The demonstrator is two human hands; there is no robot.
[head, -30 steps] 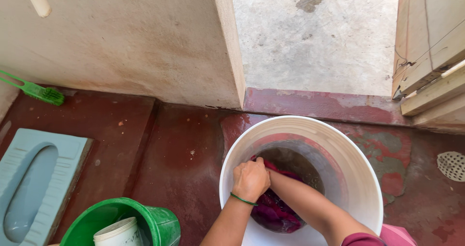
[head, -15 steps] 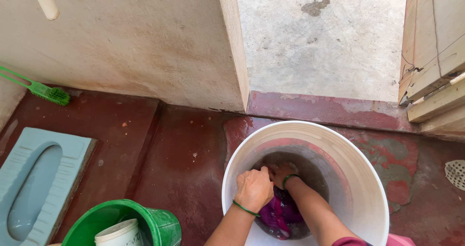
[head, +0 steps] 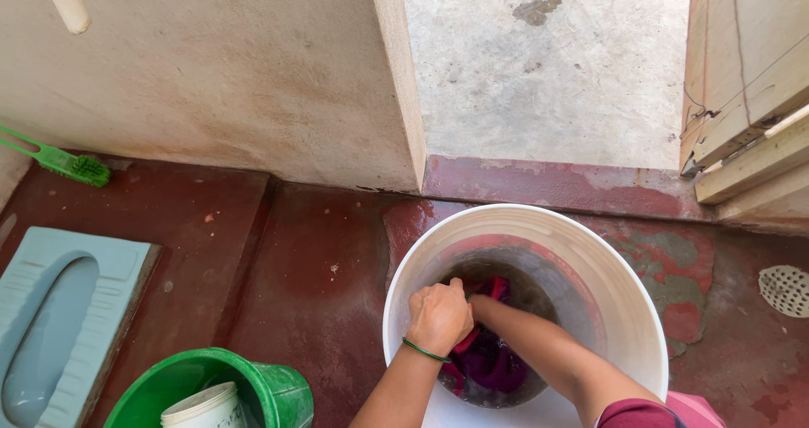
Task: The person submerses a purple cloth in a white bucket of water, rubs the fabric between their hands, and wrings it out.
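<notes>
One head-worn camera looks steeply down from close above a white bucket (head: 590, 251) on a red floor (head: 320, 251), facing a wall (head: 211, 74) and doorway ahead.

left hand (head: 438, 314) gripping magenta cloth (head: 484, 361), white bucket (head: 624, 293)

Worn dark-red floor (head: 312, 251), stained beige wall (head: 227, 66), grey concrete beyond the step (head: 548, 66), pale-blue squat pan (head: 59, 310), wooden door (head: 750, 82), possibly a drain cover (head: 785, 290).
</notes>
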